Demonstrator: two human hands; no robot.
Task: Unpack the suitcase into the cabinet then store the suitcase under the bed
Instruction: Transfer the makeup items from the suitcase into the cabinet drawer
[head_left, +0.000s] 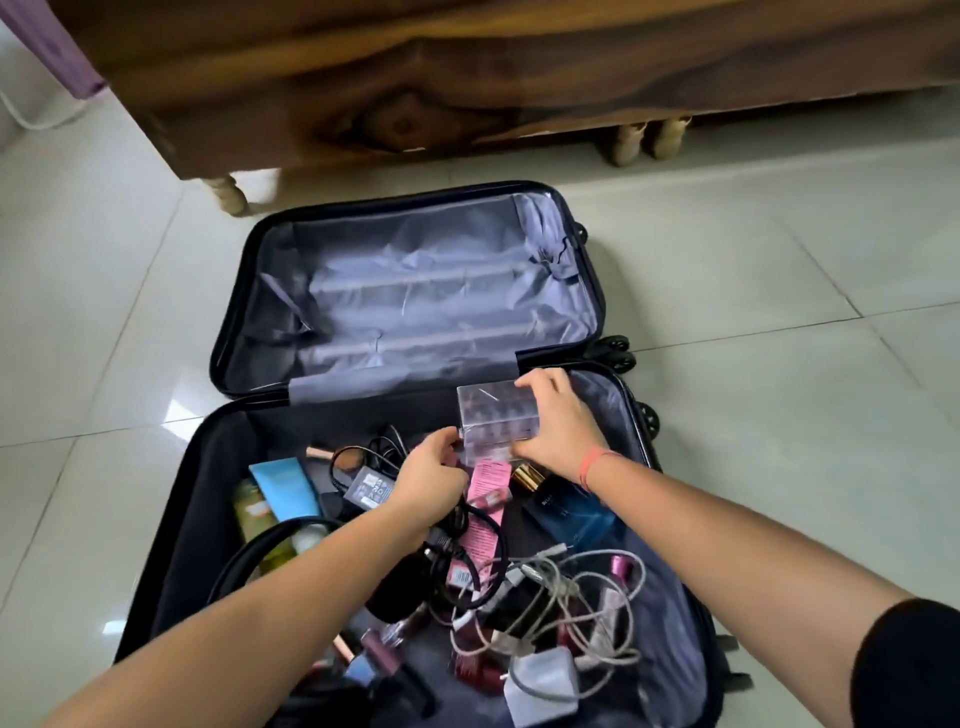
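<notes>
The clear plastic box (493, 418) stands raised over the far right part of the open suitcase (218, 467), held between both hands. The right hand (558, 423) wraps its right end: its fingers (530, 387) curl over the far top edge and the thumb presses the near edge, so the box fills the span between them. The left hand (431, 480) meets the box's near-left corner, with its fingers (444, 440) bent and closed on that corner in a pinch. Just under the box and between the two hands lies a pink carton (488, 486). Below the right palm sit a gold cap (527, 475) and a blue perfume bottle (571, 514). To the left of the left fingers lie a grey power adapter (371, 486) with black cord and a blue tube (285, 488). Nearer the person, under the forearms, a tangle of white cables (571, 587) and a white charger plug (545, 680) cover the lining. A red thread band (595, 465) circles the right wrist. Beyond the fingers the suitcase's other half (415, 301) lies flat, showing grey lining. The case rests on the pale tiled floor (779, 260), with the wooden bed (415, 78) just behind it.
</notes>
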